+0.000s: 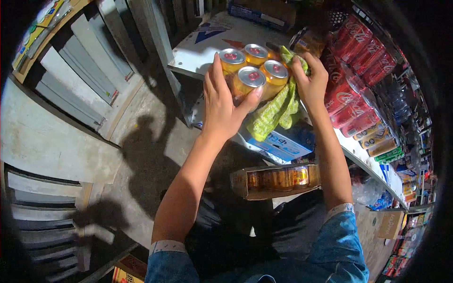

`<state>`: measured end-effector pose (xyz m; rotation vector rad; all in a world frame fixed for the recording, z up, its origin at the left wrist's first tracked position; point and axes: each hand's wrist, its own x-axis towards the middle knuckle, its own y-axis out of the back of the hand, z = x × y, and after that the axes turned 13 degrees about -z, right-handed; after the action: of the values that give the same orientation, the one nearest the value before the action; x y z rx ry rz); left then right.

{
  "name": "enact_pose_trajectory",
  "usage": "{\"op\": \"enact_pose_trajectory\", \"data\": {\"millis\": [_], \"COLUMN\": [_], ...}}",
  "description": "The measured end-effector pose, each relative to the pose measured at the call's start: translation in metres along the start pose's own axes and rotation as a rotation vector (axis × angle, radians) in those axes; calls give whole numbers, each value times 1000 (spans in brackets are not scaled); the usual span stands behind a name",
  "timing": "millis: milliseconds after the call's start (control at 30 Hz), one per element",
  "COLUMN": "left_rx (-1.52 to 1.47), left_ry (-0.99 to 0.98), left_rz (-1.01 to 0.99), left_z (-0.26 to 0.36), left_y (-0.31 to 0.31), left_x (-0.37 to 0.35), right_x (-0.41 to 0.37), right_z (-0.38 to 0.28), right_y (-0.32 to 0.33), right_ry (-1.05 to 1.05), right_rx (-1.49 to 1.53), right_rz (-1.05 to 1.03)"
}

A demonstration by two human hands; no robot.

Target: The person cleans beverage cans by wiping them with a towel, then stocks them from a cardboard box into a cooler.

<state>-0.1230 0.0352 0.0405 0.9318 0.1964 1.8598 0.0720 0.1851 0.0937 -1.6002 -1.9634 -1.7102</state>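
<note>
Several gold drink cans (pixel 252 70) with silver tops are bunched together in front of me, raised above a white surface (pixel 198 49). My left hand (pixel 222 106) wraps the near left side of the bunch, thumb against the front can. My right hand (pixel 309 80) presses on the bunch's right side and also clutches a yellow-green cloth (pixel 276 111) that hangs down below the cans.
Red cola cans (pixel 351 89) fill a shelf at right, with more drinks farther along. A cardboard tray of gold cans (pixel 278 180) sits below my arms, near a blue-and-white box (pixel 283 144). Grey shutters (pixel 80 61) and a concrete floor lie to the left.
</note>
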Motion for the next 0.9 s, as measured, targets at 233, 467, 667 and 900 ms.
{"op": "enact_pose_trajectory", "data": {"millis": [233, 467, 667, 900], "left_rx": [81, 83, 104, 34], "left_ry": [4, -11, -49, -90], "left_rz": [16, 71, 130, 149], "left_z": [7, 8, 9, 2], "left_y": [-4, -12, -12, -18], "left_x": [-2, 2, 4, 11], "right_x": [-26, -79, -106, -112], "right_z": [-19, -23, -33, -27], "right_y": [7, 20, 49, 64], "right_ry": [-215, -168, -288, -272], "right_rx": [433, 332, 624, 656], "right_rz": [-27, -98, -63, -148]}}
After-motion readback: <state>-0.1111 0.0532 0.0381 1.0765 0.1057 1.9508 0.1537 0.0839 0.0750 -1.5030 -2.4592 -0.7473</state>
